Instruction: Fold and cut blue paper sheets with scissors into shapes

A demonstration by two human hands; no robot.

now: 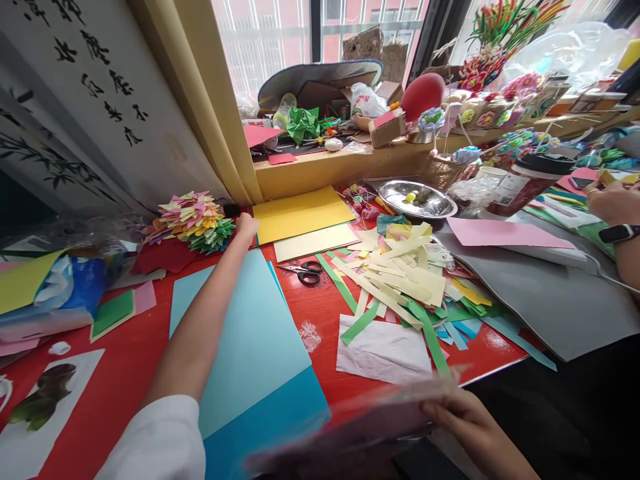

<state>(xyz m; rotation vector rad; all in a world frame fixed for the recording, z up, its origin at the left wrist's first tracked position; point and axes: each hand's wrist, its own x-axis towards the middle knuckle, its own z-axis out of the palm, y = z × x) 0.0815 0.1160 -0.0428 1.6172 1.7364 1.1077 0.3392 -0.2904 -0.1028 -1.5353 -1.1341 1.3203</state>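
Note:
My left hand (245,230) reaches to the back of the red table, beside the left edge of a yellow paper stack (303,213). Its fingers look curled, and what they hold, if anything, is hidden. A folded-paper ball (195,223) in pink, yellow and green lies just left of it. Beneath my forearm are light blue paper (250,333) and darker blue sheets (280,427). Low in front, my right hand (463,413) grips a clear plastic packet (350,433), smeared by motion, with dark purplish tones. Black-handled scissors (305,272) lie near the middle.
Cut paper strips (395,273) heap right of the scissors, by a white tissue (383,350). Behind stand a metal plate (417,199) and a lidded cup (530,183). A grey board (545,287) covers the right side. Another person's hand (613,200) with a watch is at far right.

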